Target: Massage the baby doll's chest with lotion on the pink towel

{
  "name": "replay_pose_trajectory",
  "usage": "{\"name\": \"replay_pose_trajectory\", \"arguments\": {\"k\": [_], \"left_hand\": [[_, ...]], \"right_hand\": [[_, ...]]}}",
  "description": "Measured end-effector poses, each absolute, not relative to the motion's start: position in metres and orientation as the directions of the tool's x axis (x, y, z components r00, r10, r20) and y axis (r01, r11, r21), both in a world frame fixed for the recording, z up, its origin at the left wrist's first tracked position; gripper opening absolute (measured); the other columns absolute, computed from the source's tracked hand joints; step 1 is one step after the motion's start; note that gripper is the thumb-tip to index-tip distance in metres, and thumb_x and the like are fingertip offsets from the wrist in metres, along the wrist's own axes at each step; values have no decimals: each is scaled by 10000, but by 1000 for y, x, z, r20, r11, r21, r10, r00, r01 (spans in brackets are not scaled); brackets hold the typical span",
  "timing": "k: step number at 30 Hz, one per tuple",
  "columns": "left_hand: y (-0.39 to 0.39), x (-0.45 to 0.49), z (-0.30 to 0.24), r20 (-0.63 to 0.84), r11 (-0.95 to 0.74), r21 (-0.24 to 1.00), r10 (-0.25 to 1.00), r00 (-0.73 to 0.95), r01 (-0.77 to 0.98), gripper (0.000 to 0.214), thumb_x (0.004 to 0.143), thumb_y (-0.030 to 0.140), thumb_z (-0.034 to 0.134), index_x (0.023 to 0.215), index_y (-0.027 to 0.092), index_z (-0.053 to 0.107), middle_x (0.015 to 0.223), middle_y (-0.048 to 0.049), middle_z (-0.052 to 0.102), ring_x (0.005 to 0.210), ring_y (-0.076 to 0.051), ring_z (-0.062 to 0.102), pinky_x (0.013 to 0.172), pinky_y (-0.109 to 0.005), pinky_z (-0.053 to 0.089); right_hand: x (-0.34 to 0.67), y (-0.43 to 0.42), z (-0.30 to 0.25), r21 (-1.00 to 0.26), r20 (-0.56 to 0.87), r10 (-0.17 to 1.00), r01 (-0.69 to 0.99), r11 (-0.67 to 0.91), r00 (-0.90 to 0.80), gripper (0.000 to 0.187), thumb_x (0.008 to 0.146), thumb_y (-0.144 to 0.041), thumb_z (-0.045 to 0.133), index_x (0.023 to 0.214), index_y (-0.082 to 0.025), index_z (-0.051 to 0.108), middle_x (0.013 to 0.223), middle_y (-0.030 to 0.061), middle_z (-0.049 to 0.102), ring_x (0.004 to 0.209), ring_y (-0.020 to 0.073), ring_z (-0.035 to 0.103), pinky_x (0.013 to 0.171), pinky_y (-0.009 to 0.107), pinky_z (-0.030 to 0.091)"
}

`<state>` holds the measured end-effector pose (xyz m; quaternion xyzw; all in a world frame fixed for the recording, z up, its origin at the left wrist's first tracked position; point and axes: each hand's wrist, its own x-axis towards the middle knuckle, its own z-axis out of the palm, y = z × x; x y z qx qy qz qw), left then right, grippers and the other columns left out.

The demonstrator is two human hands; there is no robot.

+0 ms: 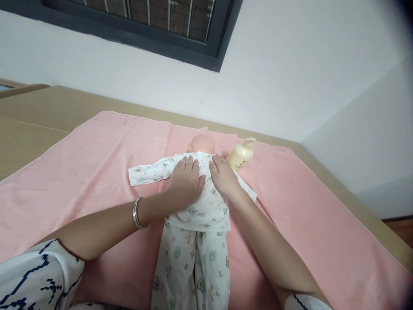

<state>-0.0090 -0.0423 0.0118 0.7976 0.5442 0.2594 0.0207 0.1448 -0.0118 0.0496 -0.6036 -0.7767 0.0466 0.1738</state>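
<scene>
A baby doll (202, 143) lies on a pink sheet, its bare head at the far end and no face showing. It wears a white long-sleeved top (200, 217) and matching trousers (211, 262), both printed with small figures. My left hand (186, 183) rests flat on the left of the doll's upper back, fingers stretched out, a silver bangle on the wrist. My right hand (225, 177) lies with fingers extended over the right shoulder area. Just beyond it stands a pale yellow pump bottle (240, 154). Neither hand grasps anything.
The pink sheet (106, 159) covers much of a wooden table (38, 107). A white wall (274, 73) rises behind its far edge, with a dark-framed barred window (180, 43) above. Another wall stands at the right.
</scene>
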Motion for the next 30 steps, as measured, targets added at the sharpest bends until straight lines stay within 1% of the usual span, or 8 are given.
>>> {"name": "replay_pose_trajectory", "arguments": {"k": [3, 7, 11, 15, 19, 24, 27, 30], "left_hand": [[-19, -20, 21, 332, -376, 379, 908, 255, 846, 497, 1001, 358, 322, 1357, 77, 526, 1470, -216, 526, 1415, -359, 435, 1168, -545, 332], [11, -35, 31, 174, -300, 455, 953, 246, 839, 469, 1004, 423, 308, 1161, 126, 636, 1197, -172, 702, 1157, -333, 636, 1076, -539, 430], [-9, -23, 25, 262, -298, 338, 941, 215, 893, 531, 1002, 363, 304, 1354, 32, 525, 1400, -253, 576, 1336, -382, 515, 1147, -580, 333], [-47, -3, 17, 377, -421, 237, 871, 317, 876, 541, 976, 299, 366, 1434, 26, 459, 1528, -251, 455, 1451, -397, 386, 1188, -560, 286], [-35, -9, 22, 376, -470, 304, 859, 348, 829, 498, 976, 268, 349, 1405, 71, 508, 1508, -194, 506, 1444, -345, 412, 1178, -505, 336], [1, -27, 25, 283, -335, 423, 932, 228, 842, 504, 983, 331, 335, 1355, 66, 548, 1429, -211, 571, 1369, -341, 496, 1135, -510, 398], [-13, -19, 21, 319, -339, 354, 920, 229, 872, 536, 989, 319, 320, 1390, 17, 510, 1465, -249, 523, 1407, -372, 445, 1152, -532, 369], [-40, -8, 18, 380, -446, 280, 865, 328, 850, 527, 973, 248, 332, 1407, -7, 487, 1500, -260, 481, 1449, -381, 386, 1174, -539, 335]], "right_hand": [[130, -34, 55, -133, 204, 957, 962, 237, -208, 400, 1025, -229, 261, 1177, -83, 601, 1221, 227, 656, 1174, 326, 575, 1020, 442, 404], [118, -63, 72, 10, 129, 953, 961, 276, -275, 329, 986, -181, 338, 1111, -106, 633, 1082, 223, 693, 1056, 334, 628, 977, 431, 415], [134, -43, 69, -175, 154, 962, 952, 251, -225, 352, 1024, -285, 323, 1103, -150, 638, 1146, 180, 695, 1089, 310, 623, 969, 404, 428], [152, -7, 48, -338, 199, 963, 910, 240, -180, 468, 1054, -374, 273, 1305, -110, 566, 1370, 189, 602, 1287, 300, 524, 1058, 415, 388], [141, -18, 47, -283, 199, 964, 931, 229, -176, 466, 1045, -319, 271, 1322, -73, 554, 1358, 216, 603, 1292, 318, 516, 1071, 436, 372], [123, -56, 72, -122, 150, 959, 958, 258, -239, 320, 1005, -254, 343, 1050, -133, 636, 1085, 204, 699, 1072, 323, 620, 964, 410, 413], [133, -45, 74, -212, 146, 967, 948, 237, -209, 306, 1020, -296, 333, 964, -187, 613, 1016, 147, 703, 960, 278, 637, 873, 369, 438], [148, -20, 63, -322, 154, 969, 918, 232, -191, 361, 1047, -357, 278, 1000, -194, 597, 1058, 124, 694, 964, 256, 633, 847, 350, 452]]}}
